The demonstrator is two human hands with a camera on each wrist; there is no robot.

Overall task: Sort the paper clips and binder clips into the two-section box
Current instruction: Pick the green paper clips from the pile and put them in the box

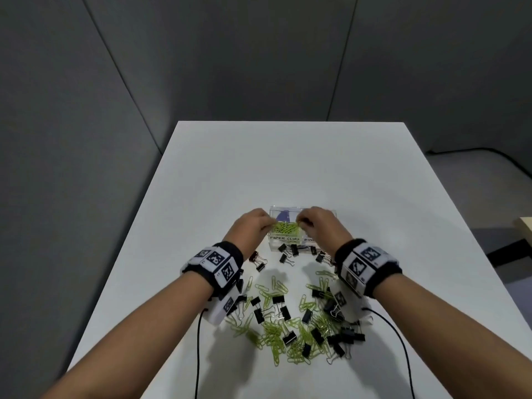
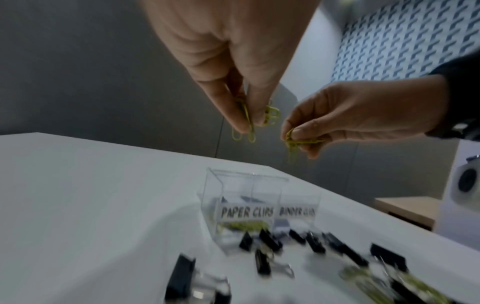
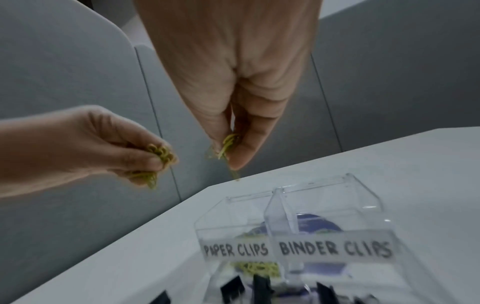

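Observation:
A clear two-section box (image 1: 288,209) stands mid-table, labelled PAPER CLIPS on the left and BINDER CLIPS on the right. Green paper clips (image 1: 286,228) lie in the left section. My left hand (image 1: 270,226) and right hand (image 1: 300,223) hover just above that section. In the wrist views the left hand (image 2: 249,125) pinches a few green paper clips (image 2: 245,115), and the right hand (image 3: 228,156) pinches its own small bunch (image 3: 228,144). A mixed pile of green paper clips (image 1: 276,338) and black binder clips (image 1: 289,338) lies near the front edge.
More black binder clips (image 1: 293,250) are scattered right in front of the box. Black cables (image 1: 198,355) trail from both wrists over the white table (image 1: 288,168). A wooden piece (image 1: 524,228) sits off the table's right side. Grey partition walls stand behind.

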